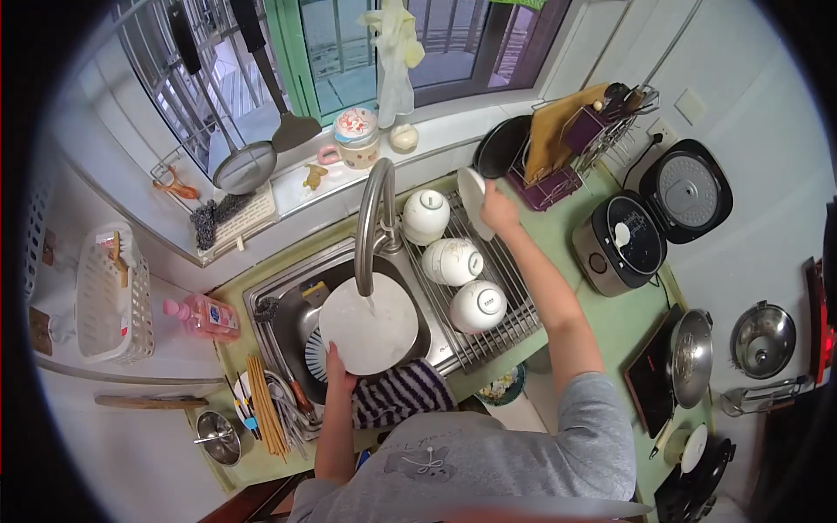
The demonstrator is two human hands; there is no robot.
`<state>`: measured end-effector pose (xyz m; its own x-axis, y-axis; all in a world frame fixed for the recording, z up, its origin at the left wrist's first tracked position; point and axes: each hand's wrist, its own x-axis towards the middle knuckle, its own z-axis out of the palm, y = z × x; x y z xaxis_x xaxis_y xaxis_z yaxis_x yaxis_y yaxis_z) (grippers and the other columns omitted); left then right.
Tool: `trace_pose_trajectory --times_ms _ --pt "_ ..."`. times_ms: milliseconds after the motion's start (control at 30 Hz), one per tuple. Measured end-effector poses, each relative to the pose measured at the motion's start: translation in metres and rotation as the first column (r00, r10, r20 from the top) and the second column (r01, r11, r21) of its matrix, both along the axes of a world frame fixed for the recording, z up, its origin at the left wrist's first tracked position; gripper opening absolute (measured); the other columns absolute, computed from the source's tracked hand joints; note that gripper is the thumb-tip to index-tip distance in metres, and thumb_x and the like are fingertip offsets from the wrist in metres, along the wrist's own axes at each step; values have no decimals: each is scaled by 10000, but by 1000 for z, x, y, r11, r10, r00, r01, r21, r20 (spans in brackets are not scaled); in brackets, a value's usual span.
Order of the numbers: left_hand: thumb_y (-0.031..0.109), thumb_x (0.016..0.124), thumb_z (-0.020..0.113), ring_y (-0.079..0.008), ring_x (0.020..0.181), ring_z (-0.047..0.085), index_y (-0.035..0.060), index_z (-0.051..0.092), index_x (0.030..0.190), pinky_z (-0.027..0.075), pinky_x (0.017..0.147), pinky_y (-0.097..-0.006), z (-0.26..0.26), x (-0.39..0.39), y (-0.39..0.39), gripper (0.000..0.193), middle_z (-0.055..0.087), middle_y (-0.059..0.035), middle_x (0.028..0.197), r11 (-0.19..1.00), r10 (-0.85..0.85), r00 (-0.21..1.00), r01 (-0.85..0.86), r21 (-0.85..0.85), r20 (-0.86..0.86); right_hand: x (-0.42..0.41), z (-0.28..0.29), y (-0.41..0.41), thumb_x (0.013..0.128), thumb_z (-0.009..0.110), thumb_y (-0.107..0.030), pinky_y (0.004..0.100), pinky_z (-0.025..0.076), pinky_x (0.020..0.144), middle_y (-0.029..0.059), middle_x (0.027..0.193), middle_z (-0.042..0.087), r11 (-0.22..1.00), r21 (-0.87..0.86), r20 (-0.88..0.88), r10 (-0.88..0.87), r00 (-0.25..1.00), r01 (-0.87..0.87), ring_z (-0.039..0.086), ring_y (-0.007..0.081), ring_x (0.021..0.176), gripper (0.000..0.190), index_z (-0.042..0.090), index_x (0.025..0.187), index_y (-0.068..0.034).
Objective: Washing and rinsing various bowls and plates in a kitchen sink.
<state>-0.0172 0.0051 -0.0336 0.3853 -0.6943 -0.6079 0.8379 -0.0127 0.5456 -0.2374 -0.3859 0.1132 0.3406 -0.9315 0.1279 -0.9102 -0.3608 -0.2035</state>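
Over the sink (pixel 281 333), my left hand (pixel 340 366) grips the lower left edge of a large white plate (pixel 369 327). Water from the curved metal faucet (pixel 374 216) falls onto its face. A plate with blue stripes (pixel 316 353) shows partly beneath it in the basin. My right hand (pixel 500 208) holds a second white plate (pixel 474 199), tilted on edge at the far end of the metal drying rack (pixel 516 294). Left of that plate, upturned white bowls (pixel 451 261) rest on the rack.
A striped towel (pixel 405 395) hangs over the sink's front edge. Chopsticks (pixel 265 405) and other utensils lie left of it, near a pink soap bottle (pixel 209 317). Rightward are a dish stand (pixel 556 189), an open rice cooker (pixel 618 242) and a wok (pixel 692 359).
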Motion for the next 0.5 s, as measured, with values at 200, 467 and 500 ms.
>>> trace_pose_trajectory --times_ms 200,467,500 --pt "384 946 290 -293 1149 450 83 257 1332 421 920 -437 -2 4 11 490 412 -110 1292 999 44 999 -44 -14 2 35 -21 -1 792 473 -124 435 493 726 222 982 578 995 87 -143 58 988 -46 611 362 843 313 405 1076 -12" --pt "359 946 314 -306 1157 442 88 239 1340 403 937 -446 -19 6 21 484 405 -125 1294 996 85 996 -86 -24 -18 83 -20 12 831 453 -432 429 474 730 174 1056 543 988 90 -152 140 978 -128 597 321 899 510 377 1241 -139" --pt "359 946 314 -306 1157 442 88 239 1340 403 937 -446 -18 5 21 484 405 -125 1294 996 86 996 -86 -24 -16 86 -21 13 824 466 -444 425 480 701 168 1041 545 987 75 -156 155 975 -145 603 314 881 523 377 1266 -178"
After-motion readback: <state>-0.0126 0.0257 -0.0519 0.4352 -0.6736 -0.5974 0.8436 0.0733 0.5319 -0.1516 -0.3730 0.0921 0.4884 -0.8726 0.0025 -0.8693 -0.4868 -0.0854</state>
